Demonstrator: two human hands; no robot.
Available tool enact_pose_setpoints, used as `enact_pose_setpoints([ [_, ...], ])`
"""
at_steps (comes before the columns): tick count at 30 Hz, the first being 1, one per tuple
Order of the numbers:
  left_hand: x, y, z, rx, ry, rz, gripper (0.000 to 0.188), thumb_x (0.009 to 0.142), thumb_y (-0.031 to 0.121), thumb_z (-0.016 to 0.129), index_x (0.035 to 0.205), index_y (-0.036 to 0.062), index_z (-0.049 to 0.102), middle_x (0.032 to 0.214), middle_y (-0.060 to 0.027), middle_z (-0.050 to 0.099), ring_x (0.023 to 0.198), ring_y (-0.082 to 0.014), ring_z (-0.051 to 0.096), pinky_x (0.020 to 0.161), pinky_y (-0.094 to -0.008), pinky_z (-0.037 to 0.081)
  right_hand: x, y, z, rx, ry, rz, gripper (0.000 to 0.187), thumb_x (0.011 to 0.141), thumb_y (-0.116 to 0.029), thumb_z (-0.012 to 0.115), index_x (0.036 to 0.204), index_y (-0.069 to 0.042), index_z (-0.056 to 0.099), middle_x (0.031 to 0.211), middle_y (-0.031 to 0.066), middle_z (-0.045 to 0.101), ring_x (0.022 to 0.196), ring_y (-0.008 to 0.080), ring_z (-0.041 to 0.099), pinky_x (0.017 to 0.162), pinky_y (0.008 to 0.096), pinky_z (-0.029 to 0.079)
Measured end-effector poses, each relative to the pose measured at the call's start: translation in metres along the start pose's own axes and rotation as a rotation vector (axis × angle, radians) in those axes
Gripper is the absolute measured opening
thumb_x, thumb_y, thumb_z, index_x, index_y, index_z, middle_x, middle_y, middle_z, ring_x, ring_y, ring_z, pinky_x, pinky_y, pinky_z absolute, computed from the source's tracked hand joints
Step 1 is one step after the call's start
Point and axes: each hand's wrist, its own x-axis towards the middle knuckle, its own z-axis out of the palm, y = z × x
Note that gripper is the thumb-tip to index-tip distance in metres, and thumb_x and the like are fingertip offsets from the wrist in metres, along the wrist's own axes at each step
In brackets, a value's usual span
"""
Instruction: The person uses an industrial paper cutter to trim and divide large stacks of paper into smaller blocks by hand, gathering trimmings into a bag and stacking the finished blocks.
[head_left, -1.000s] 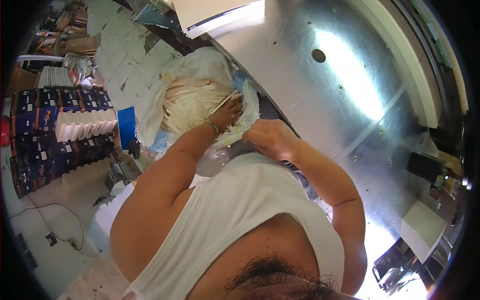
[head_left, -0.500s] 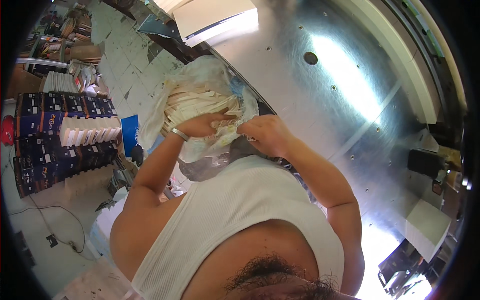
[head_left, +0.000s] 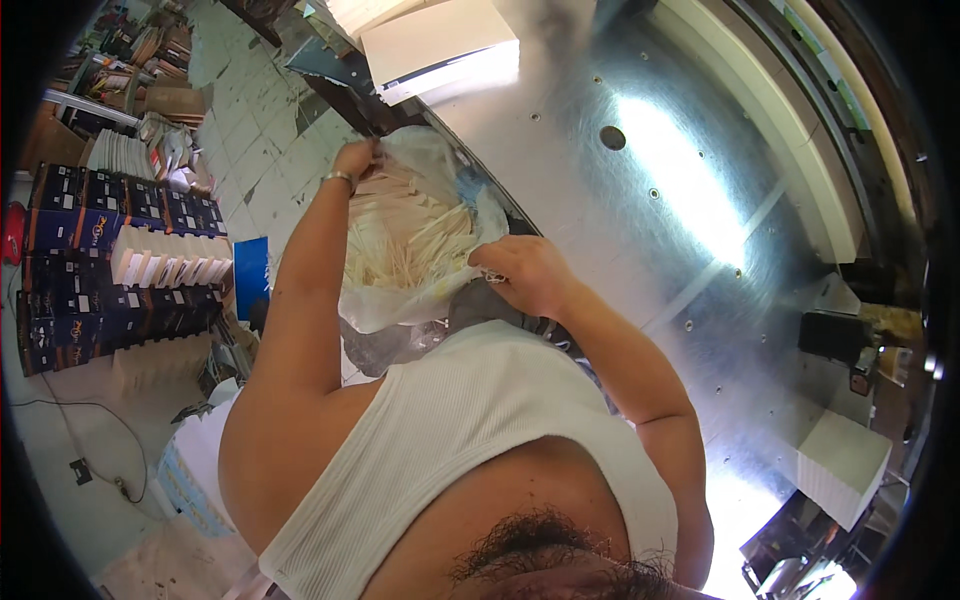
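Sack [head_left: 380,312] ctr, btwn boxes [head_left: 75,290] (L) & table [head_left: 590,205] (R); strips [head_left: 410,240] in sack; L hand [head_left: 354,160] at sack's far-L edge, R hand [head_left: 527,274] at R edge; paper stack [head_left: 440,55] on table, far L

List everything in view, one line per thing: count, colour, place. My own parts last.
Sack: one, whitish, beside the metal table's left edge
Thin strips: many, cream, inside the sack
Metal table: one, silver, right
Paper stack: one, white, table's far left corner
Dark packs: several, dark blue, stacked at left
Notched blocks: a row, off-white, against the packs
Blue panel: one, blue, left of the sack
Cable: one, dark, lower left
Floor tiles: many, pale, upper left
Upper-left clutter: uncountable, mixed colours
Tank top: one, white, on you
Wristband: one, pale, left wrist
Left hand: one, bare, sack's far rim
Right hand: one, bare, gripping sack's right rim
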Motion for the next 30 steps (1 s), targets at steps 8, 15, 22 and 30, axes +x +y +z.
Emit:
enact_pose_setpoints([
  [8,0.064,0.041,0.003,-0.934,-0.021,0.146,0.028,0.11,0.033,0.048,0.119,0.01,0.061,0.12,-0.0064,0.072,0.103,-0.0222,0.07,0.08,-0.0326,0.055,-0.004,0.001,-0.005,-0.051,-0.058,0.062,0.038,0.071,-0.005,0.079,0.107,-0.011,0.068,0.087,0.0098,0.066,0.089,0.0327,0.066,0.076,0.0446,0.054],
  [15,0.017,-0.019,0.003,-0.746,0.334,0.223,0.043,0.105,0.036,0.057,0.134,0.0039,0.058,0.122,-0.0073,0.065,0.102,-0.0207,0.066,0.081,-0.0344,0.055,0.0,-0.01,-0.015,0.114,-0.004,0.083,0.047,0.078,-0.017,0.08,0.123,-0.01,0.066,0.1,0.0144,0.068,0.102,0.0363,0.065,0.093,0.0473,0.051],
  [22,-0.132,0.01,0.042,-0.614,0.509,0.654,0.029,0.105,0.027,0.057,0.114,0.0002,0.06,0.092,-0.0054,0.057,0.082,-0.0139,0.053,0.074,-0.0292,0.045,-0.048,0.0,-0.085,-0.201,0.252,0.276,0.063,0.081,-0.023,0.083,0.138,-0.006,0.062,0.124,0.0185,0.066,0.122,0.0379,0.06,0.108,0.0496,0.045],
  [30,-0.268,0.208,0.004,-0.41,0.263,2.025,0.051,0.102,0.042,0.044,0.112,-0.0049,0.06,0.106,-0.022,0.061,0.101,-0.0354,0.06,0.092,-0.0499,0.048,-0.083,0.019,-0.109,-0.325,0.315,0.408,0.065,0.082,-0.028,0.085,0.138,-0.005,0.063,0.14,0.0179,0.061,0.136,0.0362,0.055,0.12,0.0478,0.039],
])
